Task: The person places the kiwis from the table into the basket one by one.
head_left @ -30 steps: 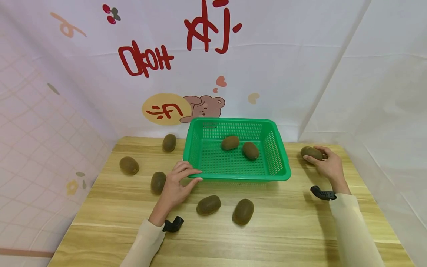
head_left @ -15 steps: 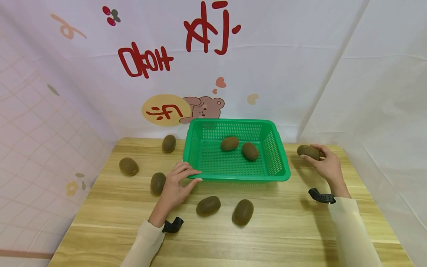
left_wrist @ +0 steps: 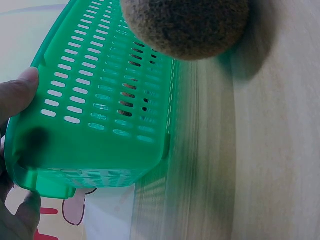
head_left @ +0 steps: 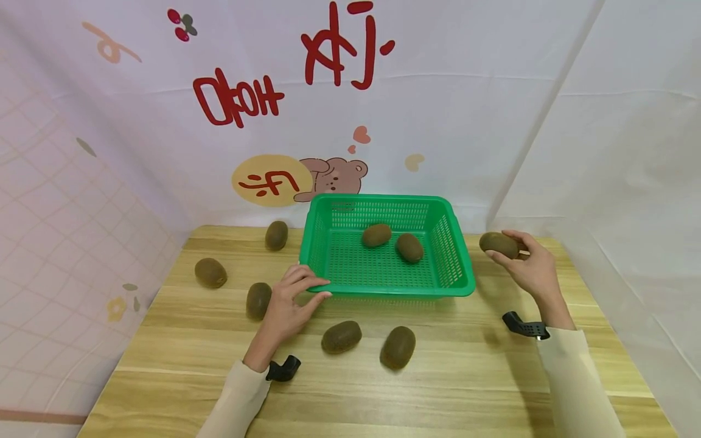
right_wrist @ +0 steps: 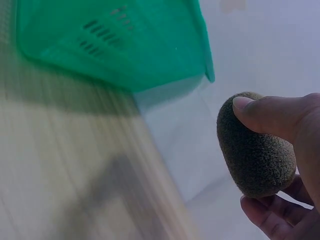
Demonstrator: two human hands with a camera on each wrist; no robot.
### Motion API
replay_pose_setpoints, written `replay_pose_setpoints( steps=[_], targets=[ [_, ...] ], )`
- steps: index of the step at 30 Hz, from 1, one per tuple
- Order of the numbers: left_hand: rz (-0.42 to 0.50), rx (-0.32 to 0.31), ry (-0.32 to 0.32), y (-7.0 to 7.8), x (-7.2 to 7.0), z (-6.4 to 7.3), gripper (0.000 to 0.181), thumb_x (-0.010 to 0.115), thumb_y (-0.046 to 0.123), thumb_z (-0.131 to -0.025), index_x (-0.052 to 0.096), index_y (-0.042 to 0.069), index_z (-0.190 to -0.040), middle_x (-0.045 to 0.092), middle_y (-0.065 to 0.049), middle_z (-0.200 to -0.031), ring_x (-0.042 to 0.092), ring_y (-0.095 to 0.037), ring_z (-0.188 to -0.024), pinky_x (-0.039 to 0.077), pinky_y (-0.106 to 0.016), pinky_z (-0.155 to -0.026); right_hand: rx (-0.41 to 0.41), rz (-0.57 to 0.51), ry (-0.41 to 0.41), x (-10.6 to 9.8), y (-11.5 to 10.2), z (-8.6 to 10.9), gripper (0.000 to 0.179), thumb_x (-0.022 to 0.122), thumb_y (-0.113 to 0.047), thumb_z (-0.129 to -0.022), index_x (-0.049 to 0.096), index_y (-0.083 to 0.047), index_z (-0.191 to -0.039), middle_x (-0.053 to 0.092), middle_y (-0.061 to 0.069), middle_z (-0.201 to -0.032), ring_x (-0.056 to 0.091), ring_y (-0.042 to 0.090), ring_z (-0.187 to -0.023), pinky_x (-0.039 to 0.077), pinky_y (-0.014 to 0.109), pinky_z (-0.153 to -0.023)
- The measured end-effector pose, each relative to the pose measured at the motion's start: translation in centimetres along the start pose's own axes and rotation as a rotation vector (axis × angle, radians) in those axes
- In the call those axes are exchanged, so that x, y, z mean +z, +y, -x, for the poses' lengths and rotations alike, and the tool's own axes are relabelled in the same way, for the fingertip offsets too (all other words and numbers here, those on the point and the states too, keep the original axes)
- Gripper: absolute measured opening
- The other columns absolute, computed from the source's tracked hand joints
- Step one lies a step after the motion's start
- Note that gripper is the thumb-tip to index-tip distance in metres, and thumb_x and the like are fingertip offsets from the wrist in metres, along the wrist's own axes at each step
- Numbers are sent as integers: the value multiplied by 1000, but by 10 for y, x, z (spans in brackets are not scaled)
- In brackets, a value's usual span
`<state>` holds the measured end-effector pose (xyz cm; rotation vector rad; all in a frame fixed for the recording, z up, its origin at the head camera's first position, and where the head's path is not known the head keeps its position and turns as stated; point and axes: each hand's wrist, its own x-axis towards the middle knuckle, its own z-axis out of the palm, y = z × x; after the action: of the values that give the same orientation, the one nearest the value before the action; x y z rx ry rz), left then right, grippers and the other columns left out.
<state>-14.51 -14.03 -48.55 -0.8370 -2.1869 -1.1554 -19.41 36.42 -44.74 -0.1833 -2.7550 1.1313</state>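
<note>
The left hand (head_left: 291, 303) pinches the rim of the green plastic basket (head_left: 391, 291) at its near left corner, with the thumb on one side and fingers on the other. The right hand (head_left: 532, 267) pinches one brown kiwifruit (head_left: 498, 245) between thumb and fingers, above the worktop (head_left: 465, 377) and to the right of the basket. Two kiwifruits (head_left: 376, 235) lie inside the basket, toward its far side. Five other kiwifruits (head_left: 342, 337) rest on the worktop: three at the left, two at the near side.
</note>
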Motion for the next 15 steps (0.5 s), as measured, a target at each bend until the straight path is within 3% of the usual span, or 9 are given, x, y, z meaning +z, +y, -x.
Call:
replay_pose_setpoints(
  steps=[9, 15],
  targets=[
    [4, -11, 0, -1, 0, 0, 24, 87, 7, -80, 81, 14, -102, 69, -2, -95, 60, -22, -100, 44, -41, -113, -70, -17, 19, -1, -24, 9, 70, 78, -49, -89, 55, -19, -148, 58, 17, -140, 61, 42, -118, 43, 5, -74],
    [2, -5, 6, -2, 1, 1, 26, 87, 5, -79, 81, 14, -102, 69, -2, -94, 60, -22, -99, 46, -38, -110, -153, -15, 53, 1, -41, 17, 65, 81, -42, -88, 59, -17, -144, 63, 14, -136, 60, 29, -115, 43, 4, -81]
  ],
)
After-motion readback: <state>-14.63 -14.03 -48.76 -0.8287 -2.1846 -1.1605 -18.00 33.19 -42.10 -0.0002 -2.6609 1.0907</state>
